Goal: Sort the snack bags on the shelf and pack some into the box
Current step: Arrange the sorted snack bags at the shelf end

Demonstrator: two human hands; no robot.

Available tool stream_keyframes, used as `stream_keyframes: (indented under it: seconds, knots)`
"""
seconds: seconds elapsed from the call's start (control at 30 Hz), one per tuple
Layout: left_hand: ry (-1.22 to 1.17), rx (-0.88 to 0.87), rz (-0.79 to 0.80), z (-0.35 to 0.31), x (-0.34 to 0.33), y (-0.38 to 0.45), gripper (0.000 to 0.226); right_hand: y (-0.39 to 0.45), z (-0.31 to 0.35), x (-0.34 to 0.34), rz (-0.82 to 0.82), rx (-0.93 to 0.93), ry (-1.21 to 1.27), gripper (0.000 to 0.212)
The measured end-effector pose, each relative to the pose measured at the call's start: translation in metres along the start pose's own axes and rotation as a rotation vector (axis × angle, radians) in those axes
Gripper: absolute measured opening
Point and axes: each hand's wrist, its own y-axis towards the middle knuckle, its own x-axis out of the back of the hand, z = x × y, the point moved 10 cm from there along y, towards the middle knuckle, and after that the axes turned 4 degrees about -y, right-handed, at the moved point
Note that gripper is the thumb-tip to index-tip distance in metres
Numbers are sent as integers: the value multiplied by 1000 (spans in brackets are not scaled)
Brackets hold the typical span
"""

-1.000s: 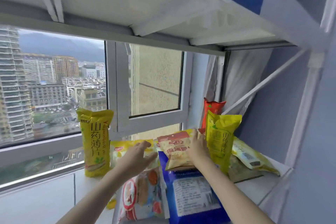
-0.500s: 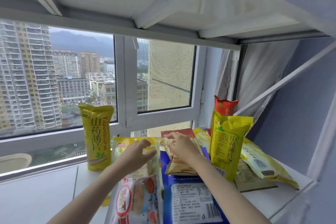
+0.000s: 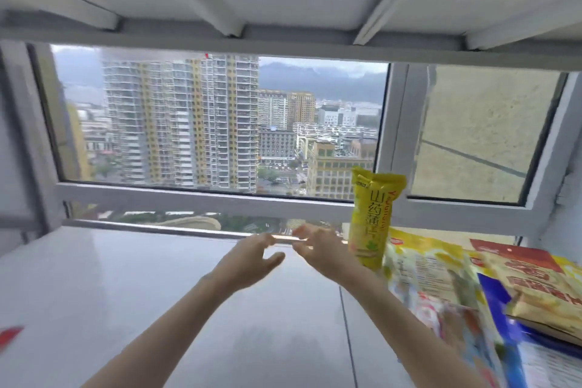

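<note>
Presently we had both hands raised over the bare left part of the shelf (image 3: 126,287), in front of the window (image 3: 220,123). We judged the step in hand to be the sorting of the snack bags, with the next bag not yet taken.

Grip state:
- Our left hand (image 3: 248,258) was spread, fingers loosely extended, thumb apart. It held nothing and touched nothing that we could see.
- Our right hand (image 3: 321,249) was likewise spread, fingers loose and slightly blurred. It held nothing. It lay just beside the upright yellow bag (image 3: 373,214), and we could not tell whether the back of the hand brushed the lower part of that bag.

Location of the work items:
- The upright yellow bag stood on its lower end near the window frame, at the left edge of the group.
- To its right lay a flat pale yellow bag (image 3: 422,261), then an orange and red bag (image 3: 529,280) resting on a blue bag (image 3: 500,324).
- A red and white bag (image 3: 447,324) lay nearest us, heavily blurred.
- No box was in view.

Procedure, as we judged it:
1. We would have taken the upright bag by its middle, since a tall, narrow, air-filled bag seemed likely to tip if nudged at the top.
2. We would have lifted the overlapping flat bags from the top of the pile down, so that none dragged a neighbour off the shelf edge.
3. We would have used the bare left part of the shelf as the sorted zone.
</note>
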Motion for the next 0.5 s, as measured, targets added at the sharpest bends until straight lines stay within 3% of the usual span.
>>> stream_keyframes:
  seconds: [0.23,0.5]
  knots:
    - [176,353,-124,203,142,-79,48,42,151,-114,100,136,-39,36]
    - [298,621,-194,346,261,-174,48,56,302,-228,285,239,-35,38]
